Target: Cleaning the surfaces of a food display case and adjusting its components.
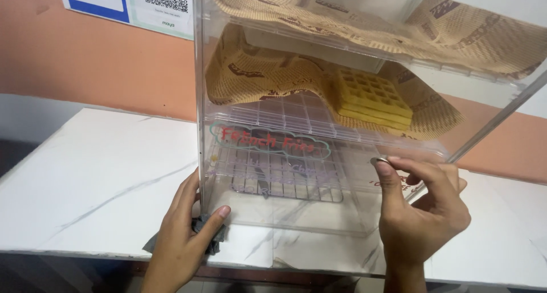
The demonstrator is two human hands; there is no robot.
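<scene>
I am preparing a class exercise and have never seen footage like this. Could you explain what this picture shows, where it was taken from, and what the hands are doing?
There is no machine here: a person works with two bare hands, filmed by a camera worn on the head and looking down. On a white marble-patterned counter stands a clear plastic display case. On a shelf lined with brown printed paper lie stacked waffles; lower down sits a wire rack. The left hand presses a dark grey cloth at the case's bottom corner. The right hand pinches a small round knob on the case's open door.
</scene>
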